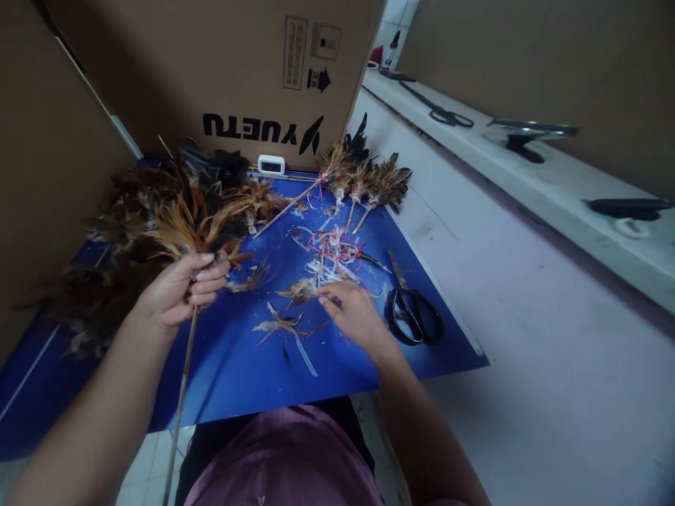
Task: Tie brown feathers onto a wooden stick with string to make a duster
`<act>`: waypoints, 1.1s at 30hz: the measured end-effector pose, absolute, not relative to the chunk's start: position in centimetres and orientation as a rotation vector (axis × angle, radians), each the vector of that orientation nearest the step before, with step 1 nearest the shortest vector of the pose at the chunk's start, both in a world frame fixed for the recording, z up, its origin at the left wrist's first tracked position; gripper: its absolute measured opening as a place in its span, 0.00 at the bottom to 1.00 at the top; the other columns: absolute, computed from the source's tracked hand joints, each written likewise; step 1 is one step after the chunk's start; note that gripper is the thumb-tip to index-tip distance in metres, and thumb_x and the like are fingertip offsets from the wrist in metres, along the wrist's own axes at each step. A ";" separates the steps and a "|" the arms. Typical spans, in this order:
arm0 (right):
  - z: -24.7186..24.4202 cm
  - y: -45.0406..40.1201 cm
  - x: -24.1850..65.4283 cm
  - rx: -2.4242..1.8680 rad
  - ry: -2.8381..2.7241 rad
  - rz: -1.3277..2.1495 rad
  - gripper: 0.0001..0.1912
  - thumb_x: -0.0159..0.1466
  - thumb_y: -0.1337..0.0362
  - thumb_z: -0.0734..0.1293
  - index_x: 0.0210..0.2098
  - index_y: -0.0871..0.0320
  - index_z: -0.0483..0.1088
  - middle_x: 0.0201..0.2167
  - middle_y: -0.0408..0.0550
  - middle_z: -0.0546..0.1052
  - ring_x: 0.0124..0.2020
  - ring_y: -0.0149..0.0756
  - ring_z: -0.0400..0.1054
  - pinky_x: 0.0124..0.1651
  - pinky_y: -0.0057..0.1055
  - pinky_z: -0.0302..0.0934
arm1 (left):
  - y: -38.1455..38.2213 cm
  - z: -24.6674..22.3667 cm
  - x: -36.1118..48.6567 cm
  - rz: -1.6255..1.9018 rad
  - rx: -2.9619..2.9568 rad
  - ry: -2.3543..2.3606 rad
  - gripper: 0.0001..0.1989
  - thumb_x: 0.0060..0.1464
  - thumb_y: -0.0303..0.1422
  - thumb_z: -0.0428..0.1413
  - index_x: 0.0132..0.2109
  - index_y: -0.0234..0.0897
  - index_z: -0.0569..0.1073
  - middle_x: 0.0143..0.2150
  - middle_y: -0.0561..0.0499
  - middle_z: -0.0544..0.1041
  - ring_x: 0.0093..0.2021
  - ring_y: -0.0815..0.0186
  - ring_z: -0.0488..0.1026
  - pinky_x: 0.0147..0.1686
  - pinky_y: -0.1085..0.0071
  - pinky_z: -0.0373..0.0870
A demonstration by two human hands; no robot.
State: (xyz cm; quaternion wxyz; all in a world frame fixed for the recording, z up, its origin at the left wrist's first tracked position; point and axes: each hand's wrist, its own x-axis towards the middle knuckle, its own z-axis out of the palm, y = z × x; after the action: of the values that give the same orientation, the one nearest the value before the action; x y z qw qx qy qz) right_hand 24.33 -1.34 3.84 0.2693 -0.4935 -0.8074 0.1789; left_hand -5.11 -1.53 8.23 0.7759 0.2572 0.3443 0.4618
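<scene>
My left hand (193,287) is closed around the thin stick (185,372) of a feather duster, just below its brown and black feathers (187,221). The stick slants down past the table's front edge. Over the middle of the table, my right hand (353,313) pinches the end of a small tuft of brown feathers (299,289). Behind those fingers lies a tangle of white and pink strips (337,249). Black-handled scissors (411,316) rest to the right of my right hand, blades pointing away. Loose feathers (279,323) lie nearer to me.
A large pile of feathers (121,239) covers the table's left side. Several feather dusters (387,184) lie at the back right of the blue tabletop (237,379). A small white device (271,165) stands before a cardboard box (174,63). More scissors (448,116) rest on the ledge.
</scene>
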 end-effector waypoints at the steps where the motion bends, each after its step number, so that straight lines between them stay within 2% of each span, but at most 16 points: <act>1: 3.9 -1.3 23.8 -1.276 -2.196 0.520 0.11 0.58 0.73 0.63 0.38 0.56 0.73 0.33 0.46 0.76 0.36 0.36 0.69 0.44 0.35 0.61 | -1.7 8.6 -5.4 1.025 0.554 0.749 0.02 0.55 0.26 0.49 0.33 0.34 0.65 0.21 0.60 0.49 0.16 0.78 0.41 0.10 0.83 0.40; 5: 4.7 0.1 20.4 -1.063 -2.322 0.606 0.11 0.60 0.74 0.62 0.38 0.57 0.73 0.36 0.48 0.75 0.40 0.35 0.68 0.47 0.35 0.60 | -2.2 9.4 -6.5 1.106 0.550 0.741 0.02 0.54 0.26 0.49 0.33 0.34 0.66 0.21 0.60 0.47 0.16 0.78 0.40 0.10 0.83 0.40; 9: 5.0 3.0 15.4 -0.958 -2.474 0.490 0.11 0.62 0.73 0.61 0.40 0.59 0.73 0.40 0.49 0.74 0.43 0.36 0.67 0.52 0.35 0.58 | -2.4 9.0 -7.2 1.142 0.521 0.714 0.02 0.53 0.25 0.50 0.33 0.33 0.66 0.20 0.60 0.47 0.16 0.78 0.39 0.11 0.83 0.40; 13: 4.2 6.0 10.6 -1.122 -2.605 0.278 0.13 0.62 0.69 0.60 0.43 0.58 0.72 0.43 0.54 0.72 0.45 0.44 0.65 0.47 0.39 0.59 | -2.0 8.2 -7.8 1.141 0.519 0.682 0.01 0.51 0.26 0.52 0.33 0.33 0.67 0.19 0.61 0.49 0.15 0.79 0.41 0.10 0.83 0.38; 17: 3.4 8.0 8.2 -1.225 -2.687 0.236 0.15 0.62 0.68 0.59 0.46 0.55 0.71 0.46 0.55 0.71 0.48 0.47 0.62 0.45 0.41 0.59 | -1.9 7.7 -8.3 1.166 0.496 0.663 0.02 0.50 0.27 0.54 0.32 0.33 0.67 0.19 0.61 0.51 0.14 0.80 0.42 0.09 0.83 0.38; 21: 3.3 8.7 8.9 -1.164 -2.651 0.311 0.12 0.62 0.68 0.61 0.42 0.56 0.73 0.42 0.54 0.73 0.45 0.43 0.64 0.44 0.36 0.59 | -1.9 7.7 -8.5 1.185 0.477 0.655 0.02 0.50 0.26 0.54 0.32 0.33 0.67 0.19 0.61 0.52 0.13 0.80 0.44 0.09 0.84 0.39; 26: 3.7 8.3 12.1 -1.007 -2.453 0.582 0.07 0.61 0.67 0.63 0.34 0.58 0.73 0.32 0.45 0.74 0.34 0.32 0.67 0.40 0.28 0.58 | -1.6 7.4 -8.3 1.160 0.456 0.683 0.03 0.51 0.27 0.54 0.30 0.34 0.65 0.19 0.61 0.52 0.12 0.80 0.44 0.08 0.84 0.40; 33: 4.5 7.8 15.0 -1.030 -2.098 0.865 0.07 0.59 0.62 0.65 0.31 0.58 0.73 0.25 0.41 0.74 0.28 0.29 0.65 0.34 0.27 0.56 | -1.3 6.8 -7.9 1.151 0.443 0.731 0.06 0.51 0.27 0.53 0.28 0.34 0.63 0.19 0.61 0.53 0.12 0.81 0.45 0.07 0.85 0.41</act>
State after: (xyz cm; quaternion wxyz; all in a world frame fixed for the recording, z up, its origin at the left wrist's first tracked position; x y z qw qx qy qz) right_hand 15.03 7.77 4.51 0.3189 -0.3917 -0.7979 0.3291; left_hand -7.87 -1.28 6.85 0.7540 0.2032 0.3348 0.5273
